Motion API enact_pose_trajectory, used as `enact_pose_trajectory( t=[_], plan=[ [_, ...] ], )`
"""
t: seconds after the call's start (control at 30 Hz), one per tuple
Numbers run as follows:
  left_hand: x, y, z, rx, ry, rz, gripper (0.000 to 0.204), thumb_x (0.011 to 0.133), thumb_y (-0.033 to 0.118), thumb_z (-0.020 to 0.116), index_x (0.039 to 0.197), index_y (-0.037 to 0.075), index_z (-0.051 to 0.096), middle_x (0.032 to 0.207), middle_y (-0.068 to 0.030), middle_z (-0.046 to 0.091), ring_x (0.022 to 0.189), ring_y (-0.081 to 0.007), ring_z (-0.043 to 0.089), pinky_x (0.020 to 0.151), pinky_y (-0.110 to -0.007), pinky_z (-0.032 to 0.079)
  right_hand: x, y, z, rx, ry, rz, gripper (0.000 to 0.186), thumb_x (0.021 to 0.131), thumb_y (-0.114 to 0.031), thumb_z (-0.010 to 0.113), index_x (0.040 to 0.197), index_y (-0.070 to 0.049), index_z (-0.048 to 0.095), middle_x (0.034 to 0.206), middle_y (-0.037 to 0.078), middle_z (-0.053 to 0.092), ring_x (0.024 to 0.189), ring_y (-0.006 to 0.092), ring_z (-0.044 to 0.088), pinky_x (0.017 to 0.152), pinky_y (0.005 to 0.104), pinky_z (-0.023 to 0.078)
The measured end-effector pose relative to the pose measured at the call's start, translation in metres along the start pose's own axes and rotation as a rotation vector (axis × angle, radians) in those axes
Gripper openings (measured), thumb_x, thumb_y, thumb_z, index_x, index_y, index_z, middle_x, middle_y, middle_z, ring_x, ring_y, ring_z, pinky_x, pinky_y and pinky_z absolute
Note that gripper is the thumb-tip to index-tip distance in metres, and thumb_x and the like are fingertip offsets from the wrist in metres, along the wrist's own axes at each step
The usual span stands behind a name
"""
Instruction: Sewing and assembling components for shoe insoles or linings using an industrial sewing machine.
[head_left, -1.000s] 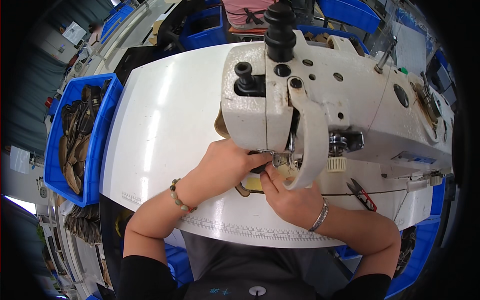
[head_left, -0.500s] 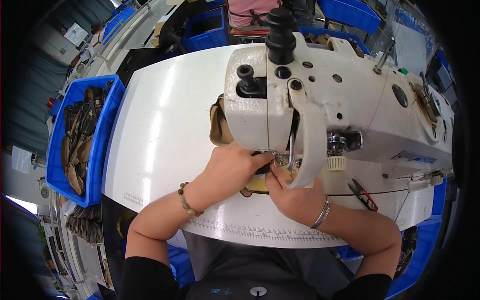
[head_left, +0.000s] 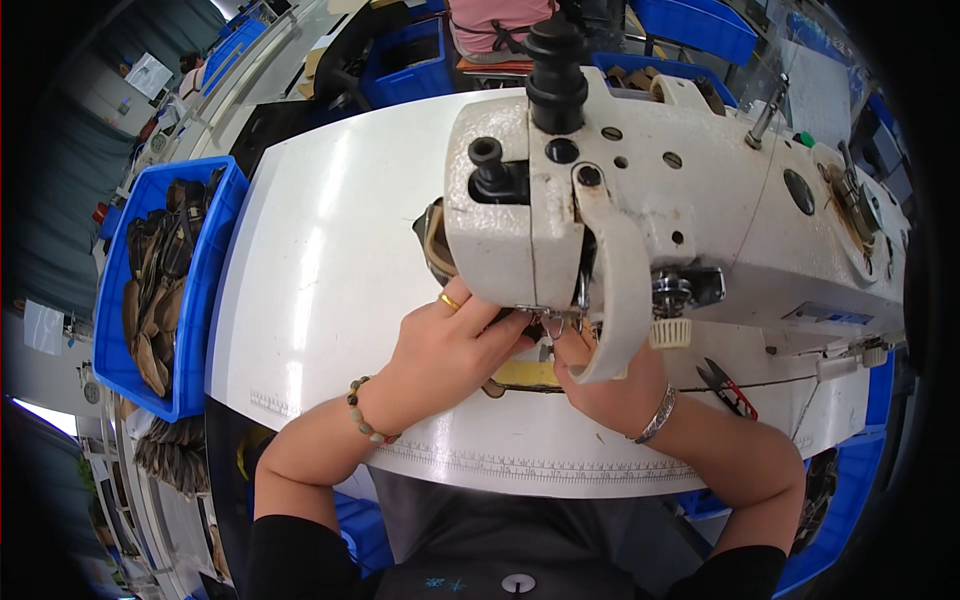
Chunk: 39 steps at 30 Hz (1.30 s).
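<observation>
A white sewing machine (head_left: 490, 250) stands over the table, its needle area low between my hands. A dark shoe upper with a tan lining (head_left: 436, 245) shows to the left of the machine head, which hides much of it. My left hand (head_left: 445, 345), with a ring and a bead bracelet, is closed on the upper's dark edge beside the needle. My right hand (head_left: 615, 390), wearing a silver bangle, has its fingers pinched on the work at the needle's right; the white lever partly covers them. Under the hands lies a yellow strip (head_left: 527, 374) on the machine bed.
Red-handled thread snips (head_left: 728, 388) lie right of my right hand. A printed ruler (head_left: 500, 465) runs along the white table's (head_left: 330, 230) front edge. A blue bin (head_left: 185, 380) of shoe uppers stands at the left. Behind the machine sits a person in pink (head_left: 497, 25).
My left hand has shifted slightly left and turned, its fingers more spread over the upper. The right hand has moved a little right, and the upper behind the machine head has turned slightly.
</observation>
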<state>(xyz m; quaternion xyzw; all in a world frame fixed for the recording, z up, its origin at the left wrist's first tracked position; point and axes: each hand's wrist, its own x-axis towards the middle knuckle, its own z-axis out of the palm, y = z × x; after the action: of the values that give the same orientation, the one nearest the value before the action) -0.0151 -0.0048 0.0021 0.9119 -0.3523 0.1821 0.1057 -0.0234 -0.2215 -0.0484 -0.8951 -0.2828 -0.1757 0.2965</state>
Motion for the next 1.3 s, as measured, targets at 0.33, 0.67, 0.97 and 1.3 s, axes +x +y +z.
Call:
enact_pose_trajectory(
  t=[0.33,0.67,0.97,1.3],
  plan=[
    [0.004,-0.023,0.007,-0.002,-0.043,0.211,0.025,0.071,0.014,0.073,0.095,0.008,0.075,0.099,-0.0011,0.068,0.100,-0.0184,0.064,0.097,-0.039,0.048,-0.004,0.018,0.014,0.038,-0.045,-0.036,0.012,0.068,-0.017,0.075,0.073,-0.007,0.071,0.065,0.010,0.066,0.059,0.0312,0.065,0.057,0.0442,0.051],
    [0.009,-0.017,0.007,-0.084,0.021,0.202,0.022,0.071,0.013,0.068,0.092,0.007,0.073,0.095,-0.0010,0.070,0.100,-0.0203,0.064,0.094,-0.037,0.051,0.005,0.002,0.005,0.050,-0.020,-0.043,0.006,0.077,-0.013,0.069,0.079,-0.008,0.071,0.066,0.008,0.067,0.062,0.0275,0.068,0.057,0.0401,0.054],
    [0.002,-0.029,0.023,-0.002,-0.088,0.368,0.047,0.075,0.033,0.076,0.108,0.000,0.068,0.108,-0.0082,0.071,0.091,-0.0164,0.069,0.071,-0.030,0.057,0.000,-0.003,0.004,-0.087,-0.025,-0.121,0.006,0.082,-0.009,0.062,0.079,-0.010,0.067,0.061,0.004,0.062,0.053,0.0246,0.064,0.049,0.0396,0.051],
    [0.005,-0.011,0.011,0.010,-0.030,0.257,0.024,0.070,0.012,0.066,0.091,0.004,0.072,0.094,-0.0011,0.069,0.093,-0.0183,0.063,0.080,-0.030,0.054,0.001,-0.005,0.001,-0.081,-0.024,-0.168,0.003,0.077,-0.009,0.064,0.077,-0.011,0.066,0.057,0.003,0.059,0.050,0.0233,0.062,0.045,0.0388,0.048]
  ],
)
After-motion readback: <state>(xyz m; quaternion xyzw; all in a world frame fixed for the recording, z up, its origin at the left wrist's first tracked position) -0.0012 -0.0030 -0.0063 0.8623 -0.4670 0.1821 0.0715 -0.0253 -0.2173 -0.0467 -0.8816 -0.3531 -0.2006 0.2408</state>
